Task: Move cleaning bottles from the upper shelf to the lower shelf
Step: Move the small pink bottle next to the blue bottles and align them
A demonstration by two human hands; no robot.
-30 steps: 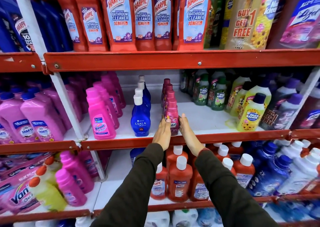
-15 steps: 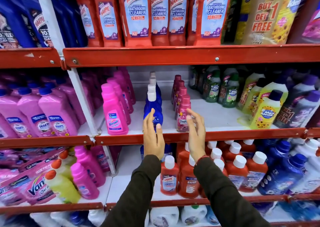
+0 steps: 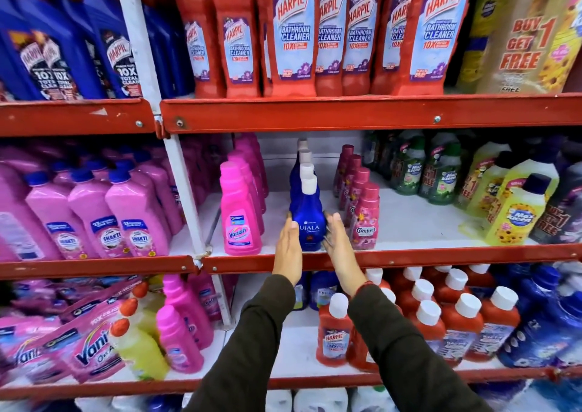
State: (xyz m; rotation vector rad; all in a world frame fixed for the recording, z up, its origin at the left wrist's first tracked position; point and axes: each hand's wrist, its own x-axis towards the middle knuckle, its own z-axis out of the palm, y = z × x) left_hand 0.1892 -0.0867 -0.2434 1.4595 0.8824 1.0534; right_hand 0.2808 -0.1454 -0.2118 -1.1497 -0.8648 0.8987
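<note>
Left hand [image 3: 289, 251]: centre of frame, flat, fingers straight and together, palm against the left flank of the blue Ujala bottle [image 3: 308, 222]. Right hand [image 3: 340, 248]: fingers extended, pressed to the bottle's right flank. Neither hand is curled; the bottle sits cupped between two open palms, base on the middle shelf [image 3: 409, 257] at its front edge. Dark sleeves run to the bottom of frame.

Blue Ujala bottle: glossy plastic, teardrop body, narrow neck, white cylindrical cap; heads a single file of like bottles, those behind mostly hidden.

Just right: Comfort bottles [image 3: 365, 219], dark pink, floral label, rounded caps. Just left: Vanish bottle [image 3: 240, 219], bright pink, flat-shouldered.

Shelf rails: red painted metal, chipped, with screws; boards white.

Lower shelf [image 3: 296, 377], lower centre: red Harpic bottles [image 3: 335, 333], white caps, partly covered by the right sleeve; a bare white patch beside them.

Upper frame: tall red Harpic bathroom cleaners [image 3: 294, 33], tops cut off.
</note>
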